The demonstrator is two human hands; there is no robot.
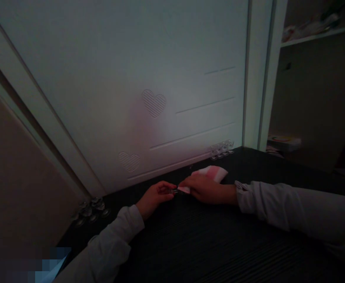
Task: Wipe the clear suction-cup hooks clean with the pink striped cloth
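My left hand is closed on a small clear, shiny object, mostly covered by the fingers, its kind hard to make out in the dim light. My right hand grips a pink and white cloth, part of which bulges out behind the knuckles. A fold of that cloth sticks out at the right fingertips and meets the clear object. Both hands are low over the dark tabletop, close together.
Several small clear pieces with round bases stand in a group at the left edge. Another such group stands at the back right, against a white panel with carved hearts. Shelves are at the far right.
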